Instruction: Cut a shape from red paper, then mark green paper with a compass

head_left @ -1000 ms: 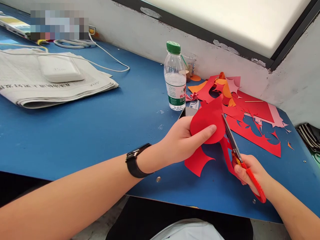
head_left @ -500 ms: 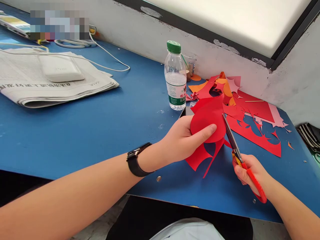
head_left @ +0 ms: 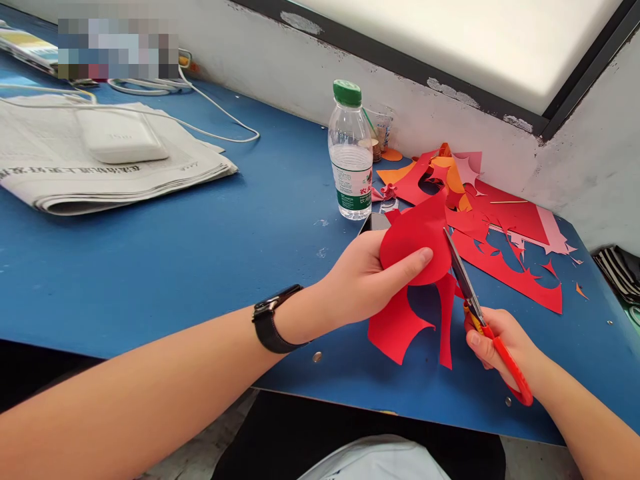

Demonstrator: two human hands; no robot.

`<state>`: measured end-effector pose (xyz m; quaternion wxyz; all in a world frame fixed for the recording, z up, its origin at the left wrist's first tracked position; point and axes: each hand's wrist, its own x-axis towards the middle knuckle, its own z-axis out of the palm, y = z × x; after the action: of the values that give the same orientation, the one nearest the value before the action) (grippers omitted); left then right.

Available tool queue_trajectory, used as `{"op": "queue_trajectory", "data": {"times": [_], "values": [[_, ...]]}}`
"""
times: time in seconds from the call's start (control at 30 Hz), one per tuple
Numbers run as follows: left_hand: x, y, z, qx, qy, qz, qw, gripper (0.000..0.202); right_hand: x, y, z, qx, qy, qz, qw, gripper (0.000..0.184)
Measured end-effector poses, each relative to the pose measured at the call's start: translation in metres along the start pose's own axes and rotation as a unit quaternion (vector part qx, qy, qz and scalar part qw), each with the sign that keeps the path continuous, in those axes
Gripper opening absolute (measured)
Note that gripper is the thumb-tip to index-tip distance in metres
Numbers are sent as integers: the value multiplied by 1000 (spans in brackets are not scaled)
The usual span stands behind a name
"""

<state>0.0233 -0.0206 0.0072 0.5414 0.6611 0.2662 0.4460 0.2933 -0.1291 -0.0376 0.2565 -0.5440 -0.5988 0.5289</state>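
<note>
In the head view, the left hand (head_left: 367, 280) pinches a red paper sheet with a rounded lower edge (head_left: 413, 230), its thumb flat on the front and its other fingers largely hidden behind. Below those fingers hang two red paper strips (head_left: 446, 327); whether they join the sheet cannot be told. To the right of the left thumb, the right hand (head_left: 500, 340) has its fingers curled round the handles of red-handled metal scissors (head_left: 465, 277), tips at the sheet's right edge. Beyond the left fingers stands a clear plastic bottle with a green cap (head_left: 351, 173); beyond the right fingers lie red paper offcuts (head_left: 510, 277) on the blue tabletop (head_left: 200, 267).
</note>
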Motion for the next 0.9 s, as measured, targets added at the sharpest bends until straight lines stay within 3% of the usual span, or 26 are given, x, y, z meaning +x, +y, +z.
{"op": "queue_trajectory", "data": {"times": [0.67,0.9], "values": [[1,5,2,-3,8,13,1000,27,2,2,0,17,7,-31,999,62],[2,2,1,2,6,1,1000,33,3,3,0,35,-3,-25,999,65]]}}
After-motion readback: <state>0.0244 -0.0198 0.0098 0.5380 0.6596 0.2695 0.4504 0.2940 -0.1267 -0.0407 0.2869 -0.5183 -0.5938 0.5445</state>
